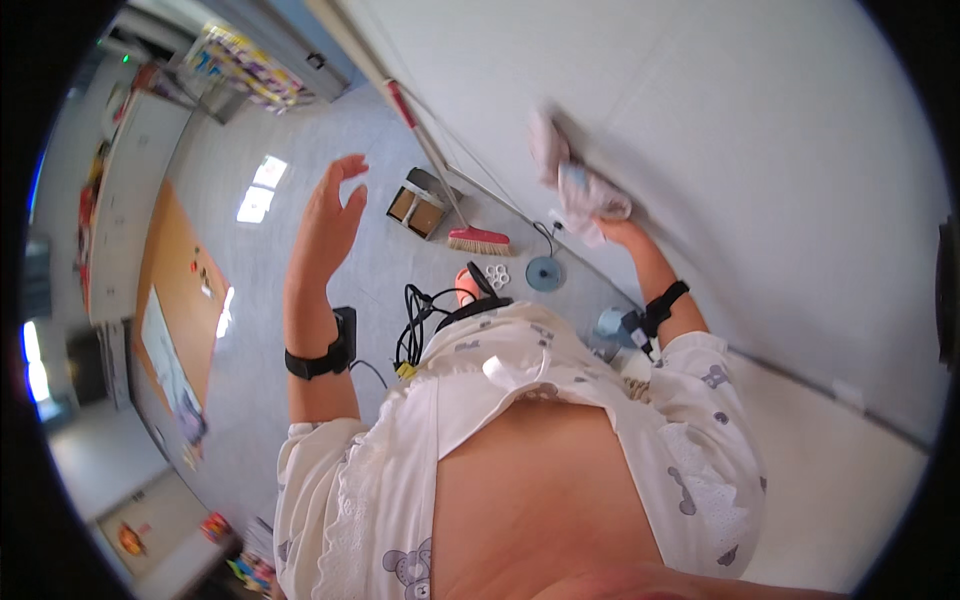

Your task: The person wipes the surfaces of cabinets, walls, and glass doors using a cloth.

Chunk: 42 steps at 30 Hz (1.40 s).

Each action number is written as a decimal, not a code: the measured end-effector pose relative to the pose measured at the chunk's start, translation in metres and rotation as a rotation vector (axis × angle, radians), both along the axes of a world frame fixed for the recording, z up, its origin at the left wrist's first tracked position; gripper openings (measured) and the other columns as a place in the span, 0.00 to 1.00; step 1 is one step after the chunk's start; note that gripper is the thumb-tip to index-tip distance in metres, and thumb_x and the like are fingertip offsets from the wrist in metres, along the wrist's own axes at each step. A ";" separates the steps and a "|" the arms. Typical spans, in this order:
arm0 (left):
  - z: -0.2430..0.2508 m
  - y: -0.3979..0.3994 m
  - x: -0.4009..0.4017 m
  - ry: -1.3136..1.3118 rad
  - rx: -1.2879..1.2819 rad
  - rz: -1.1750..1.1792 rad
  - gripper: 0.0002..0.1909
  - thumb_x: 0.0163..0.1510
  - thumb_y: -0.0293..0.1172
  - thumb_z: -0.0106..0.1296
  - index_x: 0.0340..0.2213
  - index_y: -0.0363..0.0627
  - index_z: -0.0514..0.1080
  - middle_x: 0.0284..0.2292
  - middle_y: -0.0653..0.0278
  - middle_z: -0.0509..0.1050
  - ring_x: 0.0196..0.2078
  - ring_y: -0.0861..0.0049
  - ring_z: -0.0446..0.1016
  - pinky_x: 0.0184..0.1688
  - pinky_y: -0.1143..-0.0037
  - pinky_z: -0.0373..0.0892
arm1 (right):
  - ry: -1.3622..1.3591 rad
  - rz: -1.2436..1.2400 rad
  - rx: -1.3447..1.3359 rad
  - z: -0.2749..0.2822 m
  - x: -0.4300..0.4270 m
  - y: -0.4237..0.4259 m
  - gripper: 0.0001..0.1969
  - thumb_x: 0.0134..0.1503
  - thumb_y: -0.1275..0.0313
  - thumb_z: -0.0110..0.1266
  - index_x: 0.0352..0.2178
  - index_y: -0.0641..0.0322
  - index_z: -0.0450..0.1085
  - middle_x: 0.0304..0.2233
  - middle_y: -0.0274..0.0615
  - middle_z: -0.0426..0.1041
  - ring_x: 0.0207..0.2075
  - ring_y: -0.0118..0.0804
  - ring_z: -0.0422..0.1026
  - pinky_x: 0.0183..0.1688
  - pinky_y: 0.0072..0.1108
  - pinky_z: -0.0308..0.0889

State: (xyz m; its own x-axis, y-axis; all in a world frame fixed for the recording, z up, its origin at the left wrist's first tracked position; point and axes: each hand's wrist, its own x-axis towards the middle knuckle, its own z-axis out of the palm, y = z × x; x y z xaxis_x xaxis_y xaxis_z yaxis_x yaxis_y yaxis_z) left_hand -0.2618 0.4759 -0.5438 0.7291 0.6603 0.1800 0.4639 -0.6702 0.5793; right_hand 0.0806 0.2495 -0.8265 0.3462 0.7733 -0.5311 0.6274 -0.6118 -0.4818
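Note:
My right hand (616, 231) grips a pale pinkish-white cloth (592, 196) and holds it against the white wall (720, 120). Most of the hand is hidden by the cloth, whose upper part is blurred. My left hand (330, 214) is raised in the air, empty, with the thumb apart from the curled fingers. Black straps circle both forearms, and a dark device (344, 337) sits on the left one.
A broom (480, 238) with a red head leans on the wall beside a dustpan (420, 202). Nearby on the floor are a round blue-grey object (543, 274) and a white ringed piece (497, 276). Black cables (412, 322) hang at my waist. An orange-brown mat (180, 277) lies left.

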 end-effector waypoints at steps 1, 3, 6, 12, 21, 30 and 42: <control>-0.003 0.005 -0.018 0.031 -0.060 0.057 0.17 0.55 0.23 0.43 0.48 0.40 0.63 0.45 0.61 0.71 0.50 0.73 0.67 0.52 0.75 0.61 | 0.102 -0.059 -0.043 -0.009 -0.005 0.016 0.33 0.60 0.50 0.35 0.60 0.61 0.47 0.63 0.46 0.45 0.62 0.44 0.49 0.61 0.32 0.47; -0.005 0.019 -0.046 0.054 -0.127 0.143 0.17 0.56 0.23 0.43 0.48 0.41 0.63 0.45 0.61 0.71 0.50 0.73 0.67 0.51 0.75 0.61 | 0.307 -0.198 -0.140 -0.022 -0.017 0.044 0.33 0.60 0.51 0.35 0.60 0.62 0.48 0.63 0.46 0.47 0.62 0.43 0.50 0.61 0.31 0.48; -0.009 0.032 -0.059 0.069 -0.198 0.255 0.17 0.56 0.23 0.43 0.48 0.42 0.63 0.45 0.62 0.71 0.50 0.74 0.67 0.50 0.75 0.62 | 0.494 -0.344 -0.084 -0.085 -0.009 0.079 0.31 0.61 0.53 0.36 0.59 0.64 0.51 0.61 0.45 0.50 0.61 0.40 0.52 0.60 0.29 0.49; -0.023 0.053 -0.070 0.040 -0.244 0.345 0.16 0.56 0.24 0.43 0.48 0.42 0.64 0.45 0.62 0.71 0.49 0.73 0.67 0.50 0.75 0.63 | 0.497 -0.228 0.196 -0.023 -0.032 0.200 0.31 0.60 0.53 0.40 0.56 0.69 0.55 0.59 0.44 0.55 0.59 0.36 0.54 0.60 0.24 0.49; -0.039 0.068 -0.093 -0.018 -0.200 0.314 0.16 0.55 0.23 0.43 0.46 0.39 0.64 0.44 0.60 0.71 0.49 0.70 0.68 0.51 0.75 0.62 | 0.329 -0.005 0.508 0.095 -0.050 0.373 0.31 0.60 0.53 0.39 0.55 0.69 0.57 0.58 0.48 0.56 0.59 0.38 0.54 0.60 0.26 0.48; -0.045 0.078 -0.123 -0.132 -0.267 0.324 0.15 0.56 0.22 0.43 0.46 0.38 0.65 0.43 0.60 0.72 0.48 0.73 0.68 0.49 0.76 0.63 | 0.180 -0.120 1.049 0.330 -0.072 0.330 0.23 0.60 0.56 0.44 0.45 0.65 0.67 0.45 0.44 0.69 0.49 0.34 0.64 0.51 0.26 0.59; -0.054 0.064 -0.097 -0.220 -0.251 0.075 0.15 0.56 0.22 0.43 0.46 0.39 0.64 0.43 0.60 0.72 0.48 0.74 0.68 0.47 0.77 0.64 | -0.296 -0.145 1.304 0.264 -0.067 0.229 0.17 0.59 0.63 0.41 0.44 0.64 0.61 0.46 0.56 0.62 0.50 0.48 0.61 0.52 0.31 0.54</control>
State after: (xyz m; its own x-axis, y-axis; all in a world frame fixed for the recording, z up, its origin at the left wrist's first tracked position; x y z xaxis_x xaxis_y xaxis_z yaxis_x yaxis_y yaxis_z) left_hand -0.3584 0.5404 -0.5974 0.6385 0.7543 0.1527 0.3526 -0.4630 0.8132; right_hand 0.0133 0.4789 -0.5626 0.4403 0.6006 0.6674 0.7776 0.1165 -0.6179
